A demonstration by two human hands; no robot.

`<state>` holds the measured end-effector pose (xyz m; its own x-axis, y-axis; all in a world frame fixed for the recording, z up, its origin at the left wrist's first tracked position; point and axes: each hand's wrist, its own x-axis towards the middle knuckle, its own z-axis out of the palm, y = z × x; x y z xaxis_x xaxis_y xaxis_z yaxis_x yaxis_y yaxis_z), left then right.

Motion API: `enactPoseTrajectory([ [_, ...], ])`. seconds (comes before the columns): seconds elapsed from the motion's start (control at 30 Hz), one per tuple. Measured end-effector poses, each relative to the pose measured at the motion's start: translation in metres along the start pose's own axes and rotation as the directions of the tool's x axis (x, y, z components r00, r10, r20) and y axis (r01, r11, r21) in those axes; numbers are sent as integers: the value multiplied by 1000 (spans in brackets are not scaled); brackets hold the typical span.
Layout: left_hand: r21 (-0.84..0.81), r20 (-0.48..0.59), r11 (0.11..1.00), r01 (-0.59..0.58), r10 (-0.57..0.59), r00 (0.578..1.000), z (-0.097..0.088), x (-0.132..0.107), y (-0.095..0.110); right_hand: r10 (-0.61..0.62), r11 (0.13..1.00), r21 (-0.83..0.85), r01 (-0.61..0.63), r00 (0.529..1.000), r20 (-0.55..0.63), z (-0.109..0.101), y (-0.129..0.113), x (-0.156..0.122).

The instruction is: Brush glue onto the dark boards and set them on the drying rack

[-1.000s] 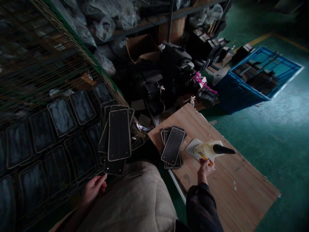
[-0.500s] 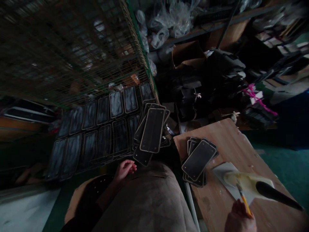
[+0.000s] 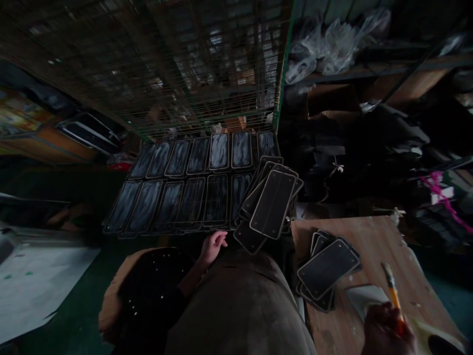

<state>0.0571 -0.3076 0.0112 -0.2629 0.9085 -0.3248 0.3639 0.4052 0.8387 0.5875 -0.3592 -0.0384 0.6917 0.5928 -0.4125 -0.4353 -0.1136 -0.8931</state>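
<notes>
Over the worktop (image 3: pixel 372 247), the right hand (image 3: pixel 388 329) gripped a paintbrush (image 3: pixel 393 288), its long axis pointing bristles-first toward the far edge. Beyond, the left hand (image 3: pixel 213 247) hung empty and loosely curled, just left of stacked black panels (image 3: pixel 273 204) beside the worktop's far left corner.

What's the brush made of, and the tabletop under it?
The brush has a smooth-looking orange handle, maybe painted wood or plastic; I can't tell which. Its pale tip looks like bristles. The tabletop is probably wood or plywood: light brown, dull, with streaky grain and a rough edge.
</notes>
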Motion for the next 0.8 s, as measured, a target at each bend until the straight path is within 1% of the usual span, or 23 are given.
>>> enactPoseTrajectory([
  [0.07,13,0,997,-76,76,997,-7,2,-6,24,994,109,-22,999,-22,35,-4,-13],
  [0.1,0,5,996,-90,90,996,-9,4,-7,51,984,173,-45,998,-30,53,-6,-21],
  [0.13,-34,16,997,-76,76,997,-9,7,-7,76,973,223,-68,997,-28,70,-8,-29],
  [0.17,-86,47,996,-38,42,998,-7,11,-5,92,962,259,-83,996,-21,88,-9,-38],
  [0.23,-216,183,974,72,-32,983,1,23,4,80,961,266,-81,997,15,121,-11,-57],
  [0.3,-307,335,936,174,-65,940,14,39,17,32,976,214,-49,996,85,151,-10,-76],
  [0.33,-318,391,922,220,-84,917,22,47,24,8,982,186,-31,992,125,165,-9,-87],
  [0.4,-279,466,911,304,-148,872,37,61,38,-12,989,148,-17,980,199,191,-5,-106],
  [0.5,-215,530,890,403,-240,813,54,75,54,6,992,124,-38,968,250,224,1,-131],
  [0.57,-228,548,869,440,-259,795,61,78,60,-6,996,88,-19,960,280,241,3,-141],
  [0.67,-295,558,830,473,-252,790,62,80,60,-38,999,31,30,943,332,263,0,-144],
  [0.73,-344,565,807,481,-231,792,58,81,56,-35,999,15,32,939,343,277,-7,-139],
  [0.8,-392,564,784,481,-208,799,51,84,50,-54,998,-22,67,931,361,293,-15,-132],
])
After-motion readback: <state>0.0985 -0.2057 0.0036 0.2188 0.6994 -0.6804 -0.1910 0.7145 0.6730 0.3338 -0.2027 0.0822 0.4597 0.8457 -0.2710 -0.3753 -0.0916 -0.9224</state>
